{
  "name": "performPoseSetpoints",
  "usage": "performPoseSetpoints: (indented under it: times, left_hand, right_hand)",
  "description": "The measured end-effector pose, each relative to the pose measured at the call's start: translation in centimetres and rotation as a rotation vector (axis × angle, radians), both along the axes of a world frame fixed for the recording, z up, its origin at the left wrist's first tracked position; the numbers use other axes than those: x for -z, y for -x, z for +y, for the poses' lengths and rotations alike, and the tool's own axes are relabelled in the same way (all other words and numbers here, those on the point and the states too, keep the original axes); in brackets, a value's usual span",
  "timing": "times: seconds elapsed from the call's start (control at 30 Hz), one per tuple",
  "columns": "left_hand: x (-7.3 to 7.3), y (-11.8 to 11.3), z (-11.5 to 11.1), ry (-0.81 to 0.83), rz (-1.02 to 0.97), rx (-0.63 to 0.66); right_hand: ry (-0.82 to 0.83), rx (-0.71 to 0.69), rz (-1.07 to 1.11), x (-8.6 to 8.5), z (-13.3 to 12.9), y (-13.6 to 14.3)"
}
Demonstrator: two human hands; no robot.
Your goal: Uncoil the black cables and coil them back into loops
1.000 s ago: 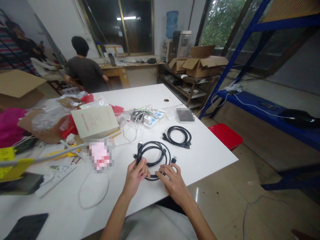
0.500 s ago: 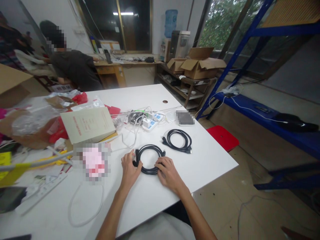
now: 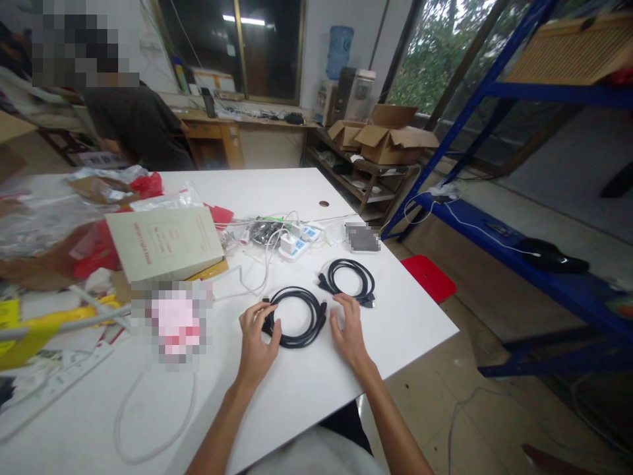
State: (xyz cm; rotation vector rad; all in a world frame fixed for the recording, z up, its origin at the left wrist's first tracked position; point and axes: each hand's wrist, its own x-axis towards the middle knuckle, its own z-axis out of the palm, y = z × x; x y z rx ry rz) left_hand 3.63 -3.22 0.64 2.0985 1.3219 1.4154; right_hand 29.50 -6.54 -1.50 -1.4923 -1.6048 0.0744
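One round, flat coil of thin black cable (image 3: 315,324) lies just below the centre of the frame on a white, smooth-topped table (image 3: 410,333), between both hands. The left hand (image 3: 258,340) curves loosely at the coil's left edge, thumb and fingertips parted; whether they touch the cable, I cannot tell. The right hand (image 3: 349,330) is empty, fingers bent and apart, just beside the coil's right edge. Right of centre, a second round black cable coil (image 3: 370,280) lies just beyond that hand's fingertips.
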Motion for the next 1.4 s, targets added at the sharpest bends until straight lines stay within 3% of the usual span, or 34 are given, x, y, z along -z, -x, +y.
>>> performPoseSetpoints:
  times: [0.1,0.27,0.9,1.4]
  left_hand:
    - [0.0,-0.1,-0.3,-0.002,-0.033,0.015]
    - [-0.1,0.1,-0.4,-0.003,-0.076,0.025]
    - [0.5,0.3,0.2,0.088,-0.246,0.023]
    - [0.5,0.5,0.2,0.254,-0.388,-0.013]
  right_hand:
    - [0.011,0.087,-0.181,0.6,2.0,-3.5]
    - [0.051,0.056,-0.335,1.5,3.7,-6.6]
    - [0.032,0.106,-0.363,2.1,3.5,-6.2]
    - [-0.082,0.257,-0.164,2.6,3.4,-6.8]
